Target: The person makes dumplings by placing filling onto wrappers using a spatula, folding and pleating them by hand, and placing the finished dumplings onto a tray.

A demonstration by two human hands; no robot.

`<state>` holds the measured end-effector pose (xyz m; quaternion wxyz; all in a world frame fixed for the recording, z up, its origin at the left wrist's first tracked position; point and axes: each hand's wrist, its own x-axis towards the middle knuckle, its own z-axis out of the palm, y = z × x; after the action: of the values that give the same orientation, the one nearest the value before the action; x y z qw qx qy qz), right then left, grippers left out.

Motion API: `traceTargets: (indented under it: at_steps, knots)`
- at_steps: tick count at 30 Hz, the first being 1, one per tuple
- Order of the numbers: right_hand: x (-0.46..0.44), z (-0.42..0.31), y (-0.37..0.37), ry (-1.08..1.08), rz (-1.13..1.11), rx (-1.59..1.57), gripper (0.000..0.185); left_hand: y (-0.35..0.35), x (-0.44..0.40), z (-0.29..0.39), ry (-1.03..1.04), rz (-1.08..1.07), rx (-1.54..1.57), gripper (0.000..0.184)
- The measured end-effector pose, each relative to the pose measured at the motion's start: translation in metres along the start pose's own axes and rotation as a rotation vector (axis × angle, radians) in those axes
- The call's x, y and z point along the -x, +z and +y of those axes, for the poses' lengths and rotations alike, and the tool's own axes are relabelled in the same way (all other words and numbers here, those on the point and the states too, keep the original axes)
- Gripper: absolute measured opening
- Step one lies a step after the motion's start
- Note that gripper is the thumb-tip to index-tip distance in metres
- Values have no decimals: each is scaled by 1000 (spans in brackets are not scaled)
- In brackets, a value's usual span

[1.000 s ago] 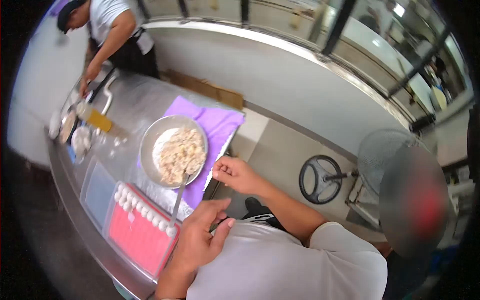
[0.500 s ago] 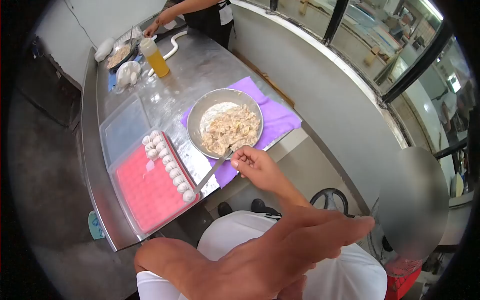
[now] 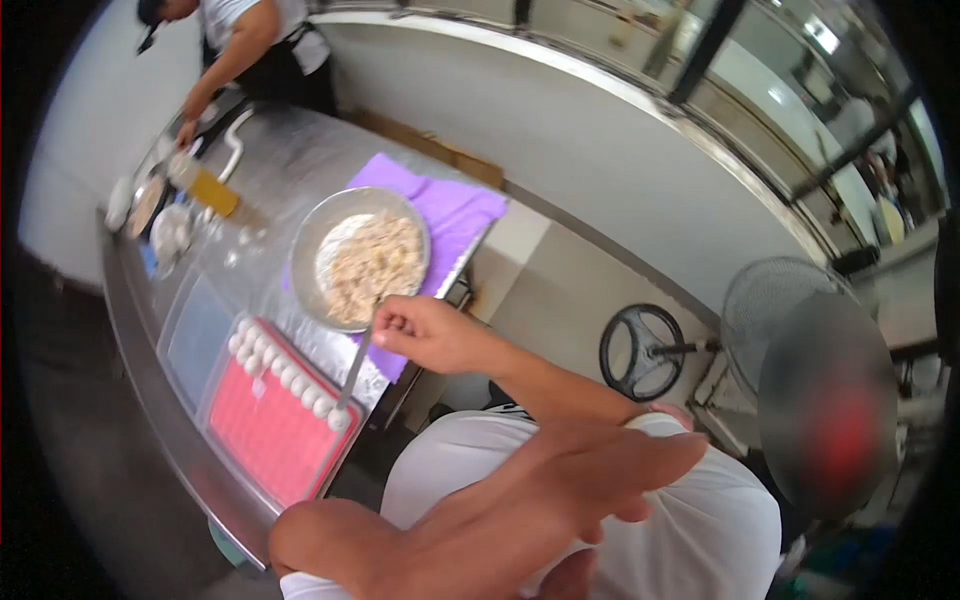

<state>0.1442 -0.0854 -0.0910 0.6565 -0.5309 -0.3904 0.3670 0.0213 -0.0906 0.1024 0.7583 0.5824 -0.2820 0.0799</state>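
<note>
My right hand is at the near rim of a metal bowl, its fingers curled in and nothing visible in them. Beside its fingertips a metal utensil leans from the bowl onto the edge of a tray. Chunky pale filling and white powder lie in the bowl, which rests on a purple cloth. My left hand is raised across my body near my right upper arm, fingers extended and apart, nothing seen in it. White pleated dumplings line the pink tray.
A clear lid lies beside the tray. Farther along the metal table are a bottle of yellow liquid, a dough strip and bowls. A person works at the far end. A fan stands at the right.
Since a second ago, my left hand has gone from beside the tray across my body to the right. My right hand has moved left to the bowl's rim and utensil. The view has shifted.
</note>
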Motion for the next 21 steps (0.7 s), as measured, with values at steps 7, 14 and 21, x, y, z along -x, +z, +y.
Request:
traceTargets:
  at_steps: [7, 14, 21]
  knots:
    - [5, -4, 2, -4, 29, 49, 16, 6, -24, 2, 34, -74, -73, 70]
    - [9, -1, 2, -9, 23, -53, 16, -8, -44, 12, -515, -98, -151, 57]
    - [11, -17, 12, 92, 3, -42, 11, -12, -41, 11, -414, -120, -146, 53]
